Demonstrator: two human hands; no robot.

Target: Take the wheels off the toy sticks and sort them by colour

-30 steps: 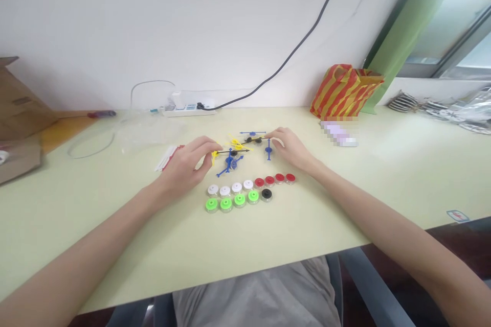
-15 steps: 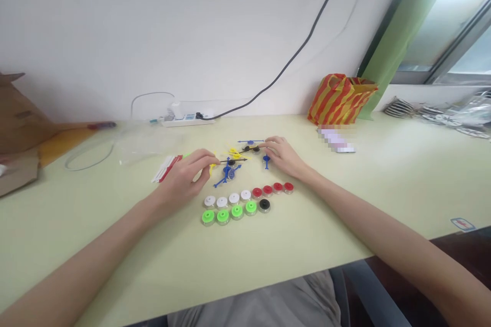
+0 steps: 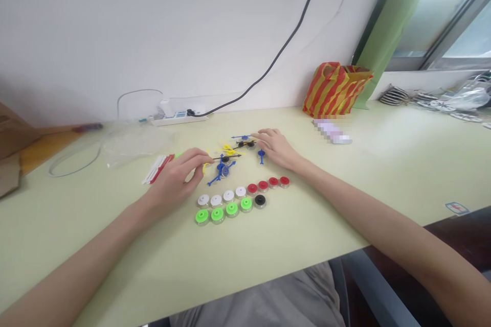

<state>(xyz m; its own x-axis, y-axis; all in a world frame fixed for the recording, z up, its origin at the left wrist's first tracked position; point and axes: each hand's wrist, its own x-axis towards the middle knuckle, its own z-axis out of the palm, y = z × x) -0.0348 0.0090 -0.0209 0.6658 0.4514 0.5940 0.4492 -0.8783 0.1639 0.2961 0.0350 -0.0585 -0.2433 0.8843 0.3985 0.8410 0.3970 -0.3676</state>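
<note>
My left hand (image 3: 179, 173) reaches in from the left, thumb apart from the fingers. Its fingertips are at the tail of a black arrow spinner (image 3: 225, 159); I see no grip on it. With fingers stretched out, my right hand (image 3: 276, 149) is at the end of another black arrow spinner (image 3: 250, 144). Between the hands lie a yellow spinner (image 3: 229, 149) and overlapping blue spinners (image 3: 222, 170). One blue arrow spinner (image 3: 261, 154) is just below my right fingers, and another blue spinner (image 3: 244, 138) lies behind.
Nearer me are rows of white discs (image 3: 216, 200), red discs (image 3: 263, 185), green discs (image 3: 232, 209) and one black disc (image 3: 260, 200). Red and white strips (image 3: 159, 168) lie left. Behind are a power strip (image 3: 178, 118), a striped bag (image 3: 333, 91) and a pixelated flat object (image 3: 332, 132).
The whole view has shifted slightly, so everything appears a little further left and mostly higher. Both hands stay at the same spinners, with no clear change in their pose.
</note>
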